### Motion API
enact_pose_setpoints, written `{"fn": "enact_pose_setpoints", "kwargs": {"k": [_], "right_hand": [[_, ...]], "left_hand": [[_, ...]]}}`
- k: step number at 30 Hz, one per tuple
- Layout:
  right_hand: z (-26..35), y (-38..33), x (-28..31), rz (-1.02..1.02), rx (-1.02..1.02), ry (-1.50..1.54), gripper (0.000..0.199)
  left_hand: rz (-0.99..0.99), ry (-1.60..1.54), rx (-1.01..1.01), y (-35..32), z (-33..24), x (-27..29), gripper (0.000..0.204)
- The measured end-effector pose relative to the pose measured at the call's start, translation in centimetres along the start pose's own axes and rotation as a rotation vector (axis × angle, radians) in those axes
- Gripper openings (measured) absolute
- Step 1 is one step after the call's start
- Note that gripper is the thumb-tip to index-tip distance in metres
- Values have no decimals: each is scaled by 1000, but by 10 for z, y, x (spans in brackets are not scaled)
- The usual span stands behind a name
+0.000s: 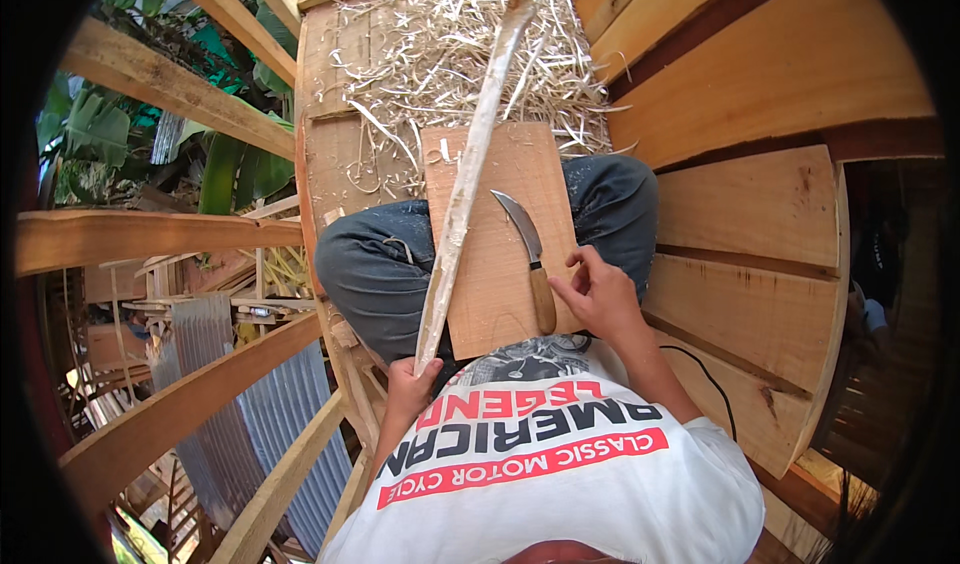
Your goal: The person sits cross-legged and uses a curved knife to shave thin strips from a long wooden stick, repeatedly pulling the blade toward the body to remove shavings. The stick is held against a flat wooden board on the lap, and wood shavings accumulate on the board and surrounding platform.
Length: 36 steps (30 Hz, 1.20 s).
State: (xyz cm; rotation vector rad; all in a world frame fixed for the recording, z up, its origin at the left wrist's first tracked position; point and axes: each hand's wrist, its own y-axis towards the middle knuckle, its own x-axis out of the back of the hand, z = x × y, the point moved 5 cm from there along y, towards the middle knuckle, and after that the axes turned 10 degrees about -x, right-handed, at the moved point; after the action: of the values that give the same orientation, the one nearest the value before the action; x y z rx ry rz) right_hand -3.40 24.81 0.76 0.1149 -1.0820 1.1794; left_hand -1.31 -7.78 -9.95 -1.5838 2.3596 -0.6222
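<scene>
My left hand is closed around the near end of a long, pale, peeled wooden stick. The stick slants up and away, crossing the left part of a wooden board that rests over my lap. On the board lies a knife with a curved blade and a wooden handle, its tip pointing away from me. Just right of the handle is my right hand, fingers loosely bent, thumb and forefinger apart, nothing between them. A few small shavings sit at the board's far end.
A heap of curly wood shavings covers the planks beyond my crossed legs. Plank walls stand close on the right, with a dark cable beside me. Wooden rails run along the left; corrugated sheets lie below them.
</scene>
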Motion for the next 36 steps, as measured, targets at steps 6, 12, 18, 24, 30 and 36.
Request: {"fn": "enact_pose_setpoints", "kwargs": {"k": [6,12,18,24,30,36], "right_hand": [[25,25,-41,218,17,-316,46],[8,55,12,187,30,-228,28],[38,68,137,-96,86,-468,26],[163,14,265,-597,507,70,27],[296,31,172,-601,1407,-347,22],[173,108,56,9,808,-463,35]], "left_hand": [[-84,128,-51,-4,-2,0,39],[-59,92,83,-3,-5,-1,41],[-115,-85,74,22,120,18,32],[-159,171,115,16,26,1,34],[-171,215,38,5,43,8,40],[-129,259,-55,7,23,4,44]]}}
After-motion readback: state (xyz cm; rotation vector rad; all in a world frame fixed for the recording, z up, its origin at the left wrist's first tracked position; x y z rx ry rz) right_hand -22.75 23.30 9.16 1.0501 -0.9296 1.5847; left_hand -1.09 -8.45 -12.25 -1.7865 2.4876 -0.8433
